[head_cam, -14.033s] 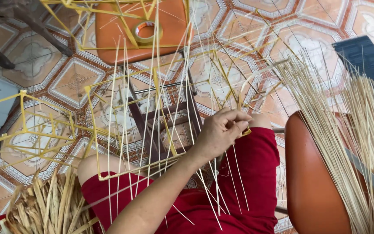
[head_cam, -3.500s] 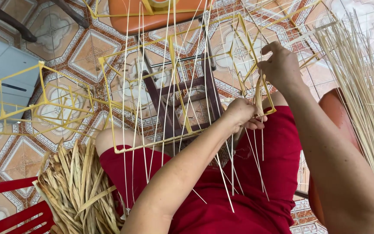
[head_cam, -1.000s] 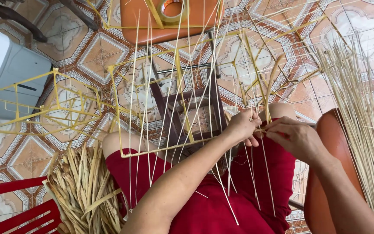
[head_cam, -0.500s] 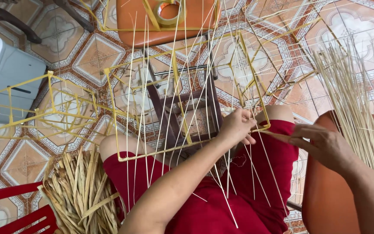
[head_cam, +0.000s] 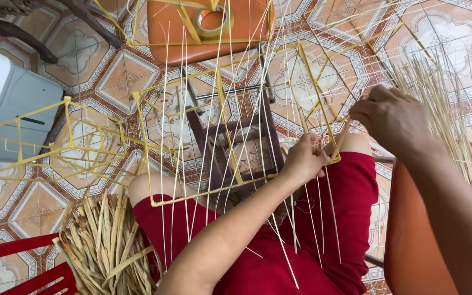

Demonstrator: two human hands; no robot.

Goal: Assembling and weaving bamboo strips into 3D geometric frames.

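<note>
Head view: my left hand (head_cam: 304, 161) pinches the yellow bamboo-strip lantern frame (head_cam: 230, 125) on my lap; my right hand (head_cam: 391, 117), at two o'clock, grips loose bamboo sticks (head_cam: 449, 109). Frame only partly filled.

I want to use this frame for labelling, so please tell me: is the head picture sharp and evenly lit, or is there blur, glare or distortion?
Head view: light is soft and even, without hard shadows or glare on the floor tiles; the left hand and yellow frame are sharp; the right hand is slightly soft; the thin bamboo sticks at the right edge merge together; straight lines bend a little near the corners.
</note>
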